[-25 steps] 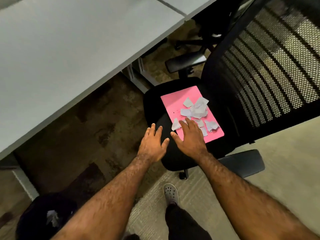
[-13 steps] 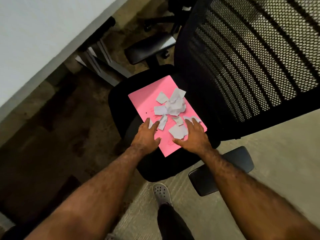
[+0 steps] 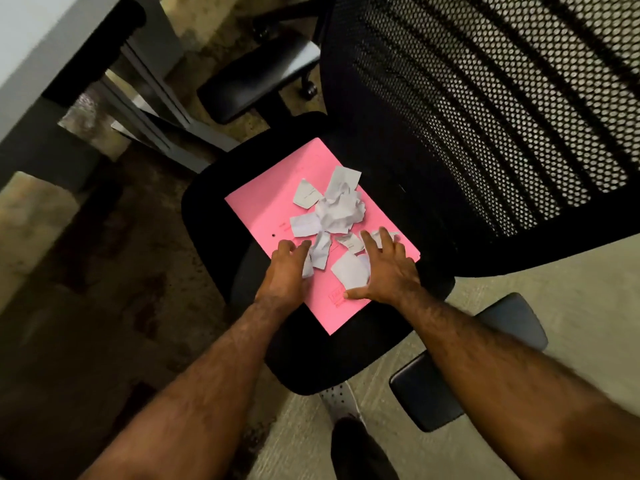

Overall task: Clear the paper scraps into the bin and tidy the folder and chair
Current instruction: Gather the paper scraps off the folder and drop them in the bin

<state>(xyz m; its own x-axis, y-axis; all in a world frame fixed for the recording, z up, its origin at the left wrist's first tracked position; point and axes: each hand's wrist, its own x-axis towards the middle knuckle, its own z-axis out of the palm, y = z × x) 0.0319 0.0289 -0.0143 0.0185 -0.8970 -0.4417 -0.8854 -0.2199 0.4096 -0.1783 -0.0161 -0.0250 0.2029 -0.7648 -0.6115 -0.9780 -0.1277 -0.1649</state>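
A pink folder (image 3: 263,209) lies flat on the black seat of an office chair (image 3: 311,362). Several white paper scraps (image 3: 341,207) are heaped on the folder, one of them crumpled into a ball. My left hand (image 3: 285,275) rests on the folder's left edge, its fingers curled against a scrap at that side. Spread flat on the folder's right part, my right hand (image 3: 388,271) has its fingers apart, touching scraps beside and under it. Neither hand has lifted anything. The bin is out of view.
The chair's mesh backrest (image 3: 485,116) rises at the right, with one armrest (image 3: 259,77) behind and another (image 3: 464,368) near me. A white desk (image 3: 38,39) with a grey leg frame (image 3: 156,109) stands at the left. My shoe (image 3: 339,400) is on the carpet below the seat.
Both hands have slid forward from the seat's front edge onto the folder and closed in on the scraps from either side. The view has moved closer, and the bin has dropped out of sight.
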